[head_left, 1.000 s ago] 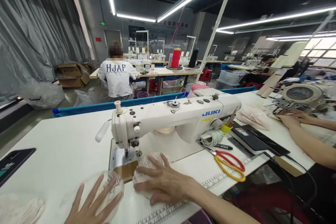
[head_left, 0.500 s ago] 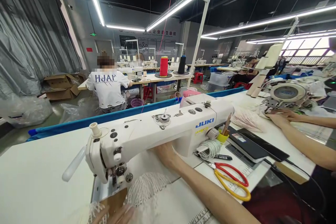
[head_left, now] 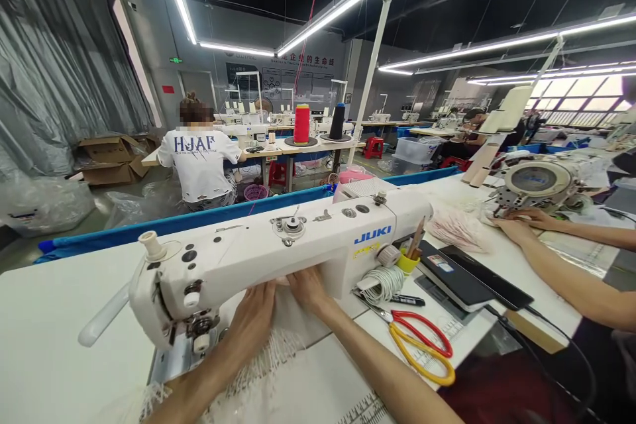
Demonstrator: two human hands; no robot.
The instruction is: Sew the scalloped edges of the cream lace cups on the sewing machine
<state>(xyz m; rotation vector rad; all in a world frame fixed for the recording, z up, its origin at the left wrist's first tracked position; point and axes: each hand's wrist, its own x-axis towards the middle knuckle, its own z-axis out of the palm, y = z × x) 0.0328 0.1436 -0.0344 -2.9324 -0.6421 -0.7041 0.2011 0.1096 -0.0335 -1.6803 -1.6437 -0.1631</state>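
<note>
A white JUKI sewing machine (head_left: pixel 278 245) stretches across the table in front of me. Under its arm, my left hand (head_left: pixel 256 308) and my right hand (head_left: pixel 307 286) are close together, with pale fabric between them. Both are closed on the white fringed fabric (head_left: pixel 283 348), though the machine arm hides their fingertips. Long loose fringe hangs from the fabric beside my left wrist, and more fringe lies near the needle end. My left forearm passes in front of the machine's needle head (head_left: pixel 199 324).
Right of the machine lie scissors (head_left: pixel 422 348) with red and yellow handles, coiled white cord (head_left: pixel 382 285), a black marker (head_left: pixel 410 300), a yellow cup (head_left: pixel 408 264) and a dark notebook (head_left: pixel 454 278). A co-worker's hands (head_left: pixel 519 222) work at another machine (head_left: pixel 541 179) on the right.
My left hand has moved from the front of the needle area, up and right under the machine arm beside my right hand. The view has shifted slightly, moving the machine leftward in frame.
</note>
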